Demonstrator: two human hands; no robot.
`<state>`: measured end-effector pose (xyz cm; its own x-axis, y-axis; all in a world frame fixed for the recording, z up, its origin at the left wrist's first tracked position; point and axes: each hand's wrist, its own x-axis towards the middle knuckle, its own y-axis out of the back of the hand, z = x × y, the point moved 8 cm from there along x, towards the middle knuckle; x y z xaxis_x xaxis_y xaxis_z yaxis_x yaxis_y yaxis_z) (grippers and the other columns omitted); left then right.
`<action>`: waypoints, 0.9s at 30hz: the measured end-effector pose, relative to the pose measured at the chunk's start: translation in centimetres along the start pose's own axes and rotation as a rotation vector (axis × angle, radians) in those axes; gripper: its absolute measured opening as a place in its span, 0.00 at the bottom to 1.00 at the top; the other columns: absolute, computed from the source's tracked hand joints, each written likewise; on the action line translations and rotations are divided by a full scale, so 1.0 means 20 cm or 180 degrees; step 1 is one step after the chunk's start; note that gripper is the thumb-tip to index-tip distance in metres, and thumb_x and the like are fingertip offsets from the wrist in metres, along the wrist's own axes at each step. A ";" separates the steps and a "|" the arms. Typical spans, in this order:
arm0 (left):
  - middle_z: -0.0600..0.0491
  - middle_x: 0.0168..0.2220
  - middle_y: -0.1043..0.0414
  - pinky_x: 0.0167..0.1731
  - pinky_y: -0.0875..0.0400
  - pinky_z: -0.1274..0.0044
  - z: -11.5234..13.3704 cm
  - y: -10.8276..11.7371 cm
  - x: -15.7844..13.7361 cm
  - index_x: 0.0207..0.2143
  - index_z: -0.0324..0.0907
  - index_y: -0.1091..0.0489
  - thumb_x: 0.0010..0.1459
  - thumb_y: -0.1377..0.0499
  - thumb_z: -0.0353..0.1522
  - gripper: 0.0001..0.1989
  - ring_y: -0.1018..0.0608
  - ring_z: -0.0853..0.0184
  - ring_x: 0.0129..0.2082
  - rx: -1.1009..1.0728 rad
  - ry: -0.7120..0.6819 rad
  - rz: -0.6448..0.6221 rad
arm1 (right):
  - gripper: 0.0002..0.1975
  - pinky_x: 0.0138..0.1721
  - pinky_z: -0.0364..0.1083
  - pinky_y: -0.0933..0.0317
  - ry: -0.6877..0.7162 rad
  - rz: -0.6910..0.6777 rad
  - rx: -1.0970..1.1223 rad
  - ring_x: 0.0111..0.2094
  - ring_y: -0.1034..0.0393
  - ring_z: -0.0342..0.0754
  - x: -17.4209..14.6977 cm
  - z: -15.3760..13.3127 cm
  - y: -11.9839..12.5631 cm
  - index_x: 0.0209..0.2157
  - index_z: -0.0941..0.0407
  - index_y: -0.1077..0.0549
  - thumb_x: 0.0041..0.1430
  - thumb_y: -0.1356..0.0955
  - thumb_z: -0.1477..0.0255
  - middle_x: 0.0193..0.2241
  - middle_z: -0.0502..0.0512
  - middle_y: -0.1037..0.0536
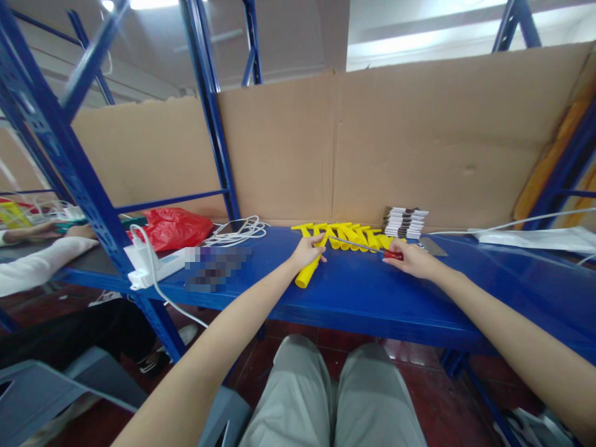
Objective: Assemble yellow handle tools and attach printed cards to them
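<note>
My left hand (305, 253) is closed around a yellow plastic T-shaped piece with a hollow round handle (306, 275), whose open end points toward me. In my right hand (412, 258) is a screwdriver with a red handle (393, 255). Its long metal shaft runs left, and the tip meets the upper part of the held piece near my left fingers; exact contact is hard to see. Just behind both hands, several similar yellow pieces (357, 238) lie in a row on the blue bench (372, 292). A stack of white-and-black items (404, 222) stands behind my right hand.
A flat greyish sheet (433, 246) lies beyond my right wrist. To the left are a red plastic bag (177, 228), coiled white cable (242, 233) and a power strip (167, 264). White packaging (540, 239) lies right. Past the blue post, a co-worker's sleeve (51, 261) shows.
</note>
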<state>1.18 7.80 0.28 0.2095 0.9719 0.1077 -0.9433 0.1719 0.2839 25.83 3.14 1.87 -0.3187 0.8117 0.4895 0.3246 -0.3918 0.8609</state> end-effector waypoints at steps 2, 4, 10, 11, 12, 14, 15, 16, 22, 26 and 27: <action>0.47 0.33 0.23 0.14 0.36 0.84 -0.02 0.00 0.01 0.63 0.40 0.43 0.56 0.44 0.23 0.31 0.29 0.75 0.15 -0.0031 0.0016 -0.0006 | 0.11 0.24 0.44 0.44 -0.0009 -0.0026 -0.0170 0.23 0.32 0.48 0.00 -0.01 0.00 0.28 0.53 0.34 0.56 0.38 0.60 0.25 0.54 0.25; 0.45 0.40 0.23 0.13 0.37 0.84 -0.04 0.00 0.03 0.63 0.41 0.42 0.56 0.44 0.23 0.31 0.28 0.75 0.16 -0.0195 -0.0005 0.0017 | 0.14 0.26 0.45 0.42 -0.0040 -0.0119 -0.0338 0.26 0.30 0.50 0.00 -0.03 0.00 0.29 0.54 0.31 0.59 0.40 0.60 0.28 0.57 0.22; 0.42 0.58 0.36 0.11 0.37 0.84 -0.04 0.01 0.03 0.60 0.44 0.38 0.54 0.40 0.23 0.31 0.25 0.76 0.19 -0.0530 -0.0110 0.0063 | 0.18 0.32 0.47 0.39 -0.0038 -0.0193 -0.0397 0.32 0.26 0.52 0.00 -0.08 0.01 0.33 0.54 0.27 0.63 0.44 0.63 0.33 0.59 0.20; 0.41 0.57 0.35 0.11 0.37 0.84 -0.04 0.00 0.03 0.60 0.43 0.38 0.54 0.41 0.22 0.31 0.25 0.76 0.18 -0.0544 -0.0091 0.0060 | 0.16 0.31 0.46 0.39 -0.0026 -0.0169 -0.0371 0.31 0.27 0.52 0.00 -0.08 0.01 0.33 0.54 0.28 0.62 0.43 0.62 0.32 0.58 0.20; 0.41 0.55 0.33 0.11 0.37 0.84 -0.04 0.00 0.02 0.61 0.43 0.39 0.54 0.42 0.22 0.31 0.25 0.76 0.18 -0.0552 -0.0055 0.0055 | 0.14 0.29 0.46 0.40 -0.0029 -0.0139 -0.0350 0.29 0.27 0.51 0.00 -0.08 0.01 0.33 0.54 0.29 0.61 0.41 0.62 0.31 0.58 0.21; 0.42 0.51 0.28 0.11 0.38 0.84 -0.05 -0.01 0.01 0.62 0.40 0.41 0.55 0.44 0.21 0.31 0.26 0.76 0.17 -0.0573 0.0013 0.0036 | 0.10 0.26 0.45 0.41 -0.0087 -0.0064 -0.0345 0.27 0.28 0.50 0.00 -0.06 0.01 0.33 0.54 0.31 0.57 0.37 0.61 0.28 0.57 0.22; 0.42 0.50 0.28 0.10 0.38 0.85 -0.04 -0.01 0.01 0.62 0.40 0.42 0.55 0.44 0.21 0.31 0.26 0.76 0.16 -0.0591 0.0023 0.0028 | 0.09 0.25 0.44 0.42 -0.0123 -0.0023 -0.0367 0.26 0.29 0.50 -0.01 -0.04 0.01 0.32 0.54 0.32 0.55 0.36 0.62 0.27 0.56 0.22; 0.42 0.50 0.28 0.10 0.38 0.85 -0.04 -0.01 0.01 0.62 0.39 0.42 0.56 0.45 0.21 0.31 0.26 0.76 0.16 -0.0612 0.0010 0.0017 | 0.08 0.25 0.44 0.43 -0.0150 0.0015 -0.0406 0.25 0.29 0.50 -0.01 -0.04 0.02 0.32 0.53 0.32 0.55 0.35 0.63 0.26 0.55 0.23; 0.41 0.62 0.41 0.08 0.38 0.84 -0.04 -0.02 0.02 0.60 0.41 0.39 0.54 0.44 0.20 0.31 0.25 0.76 0.17 -0.0695 -0.0143 0.0004 | 0.11 0.26 0.44 0.42 -0.0003 0.0242 -0.0845 0.28 0.28 0.50 -0.02 -0.06 0.07 0.33 0.53 0.28 0.59 0.38 0.62 0.30 0.55 0.20; 0.41 0.59 0.37 0.09 0.38 0.84 -0.04 -0.01 0.02 0.61 0.41 0.39 0.52 0.41 0.20 0.32 0.25 0.76 0.17 -0.0763 -0.0135 0.0030 | 0.15 0.30 0.45 0.39 0.0142 0.0310 -0.0942 0.34 0.26 0.51 -0.02 -0.08 0.08 0.38 0.52 0.25 0.62 0.41 0.62 0.37 0.56 0.19; 0.40 0.56 0.34 0.09 0.38 0.84 -0.05 -0.01 0.03 0.61 0.40 0.40 0.52 0.41 0.20 0.33 0.25 0.75 0.17 -0.0773 -0.0117 0.0020 | 0.16 0.30 0.45 0.39 0.0128 0.0278 -0.0952 0.34 0.25 0.51 -0.02 -0.08 0.08 0.38 0.52 0.25 0.62 0.41 0.62 0.37 0.56 0.19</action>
<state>1.31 8.43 -0.62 0.2083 0.9673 0.1445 -0.9779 0.2037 0.0463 25.06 1.55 3.19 -0.3380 0.7539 0.5633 0.0779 -0.5741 0.8151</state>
